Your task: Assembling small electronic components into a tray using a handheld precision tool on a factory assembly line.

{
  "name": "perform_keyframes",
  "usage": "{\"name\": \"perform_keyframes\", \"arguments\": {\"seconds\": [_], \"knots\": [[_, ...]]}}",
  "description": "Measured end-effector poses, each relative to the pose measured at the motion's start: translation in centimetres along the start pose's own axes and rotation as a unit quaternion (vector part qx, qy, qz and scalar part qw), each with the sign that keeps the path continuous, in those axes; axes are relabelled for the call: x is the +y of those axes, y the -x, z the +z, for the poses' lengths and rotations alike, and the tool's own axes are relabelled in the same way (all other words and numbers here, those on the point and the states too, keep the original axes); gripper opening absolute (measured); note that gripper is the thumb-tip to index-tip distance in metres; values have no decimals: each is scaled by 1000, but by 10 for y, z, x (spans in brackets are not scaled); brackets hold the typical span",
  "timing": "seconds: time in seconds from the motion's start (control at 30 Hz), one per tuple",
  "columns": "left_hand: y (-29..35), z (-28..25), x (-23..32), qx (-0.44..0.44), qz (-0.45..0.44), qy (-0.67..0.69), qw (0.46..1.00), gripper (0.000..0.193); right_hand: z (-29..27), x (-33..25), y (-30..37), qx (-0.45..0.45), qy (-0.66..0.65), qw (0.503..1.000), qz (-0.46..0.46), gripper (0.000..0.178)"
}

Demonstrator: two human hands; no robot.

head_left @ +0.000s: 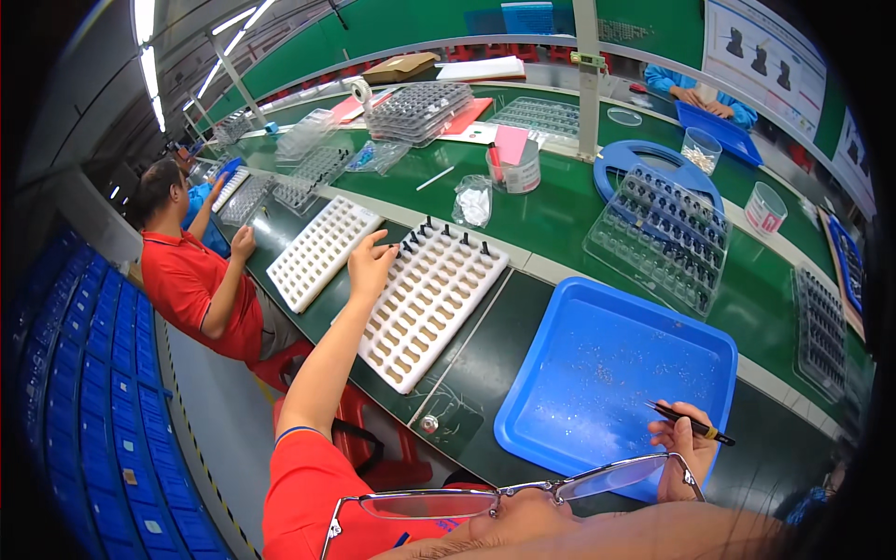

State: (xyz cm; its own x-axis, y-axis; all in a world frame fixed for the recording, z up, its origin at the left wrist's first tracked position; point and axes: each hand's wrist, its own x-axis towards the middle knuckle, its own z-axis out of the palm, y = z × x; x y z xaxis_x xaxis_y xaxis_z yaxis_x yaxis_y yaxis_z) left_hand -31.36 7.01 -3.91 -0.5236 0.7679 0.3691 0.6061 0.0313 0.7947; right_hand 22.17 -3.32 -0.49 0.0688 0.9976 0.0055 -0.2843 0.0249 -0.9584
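My left hand [371,266] is at the far left corner of a white slotted tray [425,308]. Its thumb and finger are bent together at a small black part [399,250], which the fingertips partly hide. More small black parts [464,239] stand upright along the tray's far edge, while the other slots show bare. In my right hand [686,443] I grip black tweezers [695,424] over the right side of a blue tray [560,327]. Tiny clear bits [602,373] are scattered on the bottom of that tray.
A second white slotted tray [322,252] lies to the left, beside a co-worker in a red shirt [201,289]. Beyond the blue tray are a clear blister tray of black parts [658,238], a blue ring [616,159] and a tub [513,168]. A metal post [586,84] rises behind.
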Motion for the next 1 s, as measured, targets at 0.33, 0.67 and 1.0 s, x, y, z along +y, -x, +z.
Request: {"name": "perform_keyframes", "arguments": {"seconds": [0.33,0.67,1.0], "knots": [[5,13,-1,-19,70,-121,990,56,-6,-12,6,-6,11,999,-38,20],[52,44,111,-1,242,-68,968,44,-7,-13,-1,-48,-31,998,-4,19],[68,292,255,-338,448,32,827,19,-11,-13,-5,-43,-9,999,8,22]]}}
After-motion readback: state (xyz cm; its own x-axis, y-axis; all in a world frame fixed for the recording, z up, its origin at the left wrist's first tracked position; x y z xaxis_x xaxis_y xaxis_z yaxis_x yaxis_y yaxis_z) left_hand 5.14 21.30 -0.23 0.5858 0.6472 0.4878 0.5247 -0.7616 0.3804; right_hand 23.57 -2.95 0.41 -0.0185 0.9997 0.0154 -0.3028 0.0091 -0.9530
